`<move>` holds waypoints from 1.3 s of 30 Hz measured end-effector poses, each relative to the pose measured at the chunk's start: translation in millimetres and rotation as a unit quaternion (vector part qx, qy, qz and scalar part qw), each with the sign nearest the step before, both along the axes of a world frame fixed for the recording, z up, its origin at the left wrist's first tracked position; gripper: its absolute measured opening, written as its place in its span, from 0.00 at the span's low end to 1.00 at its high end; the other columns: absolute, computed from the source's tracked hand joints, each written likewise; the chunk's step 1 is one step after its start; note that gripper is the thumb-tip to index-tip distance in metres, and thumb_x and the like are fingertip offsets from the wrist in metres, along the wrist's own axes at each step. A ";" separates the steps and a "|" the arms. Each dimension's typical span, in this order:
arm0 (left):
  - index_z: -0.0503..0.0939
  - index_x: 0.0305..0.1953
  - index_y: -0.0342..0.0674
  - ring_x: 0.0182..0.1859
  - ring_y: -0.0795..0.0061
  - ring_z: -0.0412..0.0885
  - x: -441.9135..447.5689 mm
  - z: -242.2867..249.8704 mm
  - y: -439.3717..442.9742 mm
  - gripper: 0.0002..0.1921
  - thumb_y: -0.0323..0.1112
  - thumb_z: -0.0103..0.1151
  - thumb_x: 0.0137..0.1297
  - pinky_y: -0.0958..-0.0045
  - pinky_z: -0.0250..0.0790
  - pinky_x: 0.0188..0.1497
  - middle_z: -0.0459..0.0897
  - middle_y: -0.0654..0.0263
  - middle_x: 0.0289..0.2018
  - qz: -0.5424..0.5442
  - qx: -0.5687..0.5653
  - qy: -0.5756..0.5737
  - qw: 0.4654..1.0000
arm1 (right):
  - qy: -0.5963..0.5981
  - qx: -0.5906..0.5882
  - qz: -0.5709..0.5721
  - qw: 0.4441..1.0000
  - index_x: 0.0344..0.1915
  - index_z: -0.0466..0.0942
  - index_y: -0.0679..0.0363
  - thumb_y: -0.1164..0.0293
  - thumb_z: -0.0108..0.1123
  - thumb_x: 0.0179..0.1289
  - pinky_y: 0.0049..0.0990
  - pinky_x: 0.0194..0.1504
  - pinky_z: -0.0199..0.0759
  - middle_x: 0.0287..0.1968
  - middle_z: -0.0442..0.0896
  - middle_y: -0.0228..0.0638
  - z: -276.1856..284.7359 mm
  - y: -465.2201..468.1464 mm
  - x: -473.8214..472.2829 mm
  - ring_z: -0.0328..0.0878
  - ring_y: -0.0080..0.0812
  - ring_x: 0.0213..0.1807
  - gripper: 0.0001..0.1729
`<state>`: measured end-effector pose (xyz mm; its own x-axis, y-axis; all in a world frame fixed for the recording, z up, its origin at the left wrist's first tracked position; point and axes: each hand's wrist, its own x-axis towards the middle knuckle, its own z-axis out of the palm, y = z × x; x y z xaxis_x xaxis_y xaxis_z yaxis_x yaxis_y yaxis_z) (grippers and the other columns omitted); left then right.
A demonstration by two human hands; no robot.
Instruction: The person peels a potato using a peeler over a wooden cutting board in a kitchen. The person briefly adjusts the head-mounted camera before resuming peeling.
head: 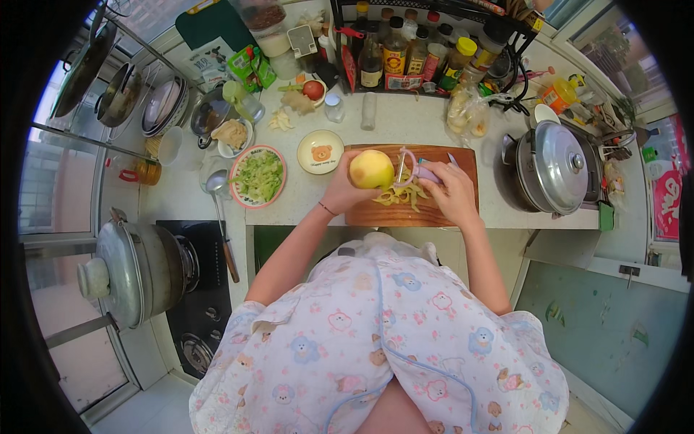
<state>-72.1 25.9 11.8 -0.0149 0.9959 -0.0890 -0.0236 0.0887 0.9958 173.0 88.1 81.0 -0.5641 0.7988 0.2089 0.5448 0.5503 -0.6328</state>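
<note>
My left hand [347, 187] grips a round yellow fruit [371, 169], which looks like a mostly peeled apple, above the left half of a wooden cutting board [368, 216]. A pale purple Y-shaped peeler [428, 173] is held by its handle in my right hand [451, 191]. The peeler's blade stands just right of the fruit, seemingly a little apart from it. Yellow-green strips of peel [415, 196] lie on the board below. Beyond my right fingers a pointed blade [452, 159], probably a knife's, shows on the board; the rest is partly hidden.
Left of the board are a small bear-print plate [320, 152] and a plate of chopped greens [258, 177]. A ladle [221, 217] lies by the hob [203, 282]. Lidded pots stand at left [146, 271] and right [558, 167]. Behind are a bottle rack [347, 65] and a plastic bag [467, 116].
</note>
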 end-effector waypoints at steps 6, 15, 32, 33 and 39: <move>0.61 0.60 0.39 0.57 0.72 0.74 5.3 2.7 1.9 0.43 0.27 0.75 0.42 0.69 0.69 0.60 0.73 0.61 0.55 0.007 0.051 0.056 0.997 | -0.049 0.108 0.011 0.993 0.43 0.81 0.55 0.64 0.64 0.59 0.37 0.43 0.71 0.37 0.83 0.37 3.2 -7.0 -9.6 0.79 0.42 0.40 0.13; 0.66 0.56 0.40 0.53 0.66 0.76 15.2 4.0 1.8 0.39 0.34 0.76 0.40 0.68 0.69 0.56 0.75 0.59 0.50 0.056 0.098 0.274 0.955 | -0.086 0.185 0.043 0.978 0.38 0.81 0.54 0.66 0.65 0.55 0.35 0.39 0.69 0.32 0.81 0.33 7.8 -10.2 -16.1 0.79 0.38 0.38 0.10; 0.66 0.58 0.40 0.55 0.76 0.74 5.9 1.2 3.2 0.40 0.29 0.76 0.41 0.73 0.69 0.58 0.75 0.64 0.52 0.014 0.063 0.159 0.985 | -0.055 0.182 0.040 0.981 0.39 0.86 0.51 0.67 0.69 0.50 0.31 0.36 0.71 0.31 0.82 0.30 2.5 1.3 -12.8 0.78 0.34 0.33 0.13; 0.65 0.58 0.40 0.55 0.76 0.74 5.6 1.2 3.7 0.40 0.29 0.76 0.42 0.73 0.69 0.59 0.75 0.65 0.52 0.011 0.065 0.157 0.985 | -0.053 0.177 0.041 0.982 0.39 0.86 0.51 0.67 0.69 0.50 0.31 0.36 0.71 0.31 0.82 0.30 3.3 2.3 -12.4 0.78 0.34 0.33 0.13; 0.64 0.60 0.40 0.58 0.75 0.73 3.1 -2.3 6.5 0.41 0.26 0.75 0.43 0.71 0.68 0.61 0.73 0.66 0.54 -0.019 0.053 0.075 0.996 | -0.024 0.133 0.029 0.990 0.39 0.86 0.53 0.68 0.70 0.49 0.33 0.36 0.72 0.31 0.83 0.33 2.7 5.4 -9.3 0.80 0.38 0.33 0.13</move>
<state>-68.9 32.4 9.4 0.0171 0.9997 0.0171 0.1272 -0.0191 0.9917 163.7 93.5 83.8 -0.6210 0.6854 0.3803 0.5337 0.7250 -0.4353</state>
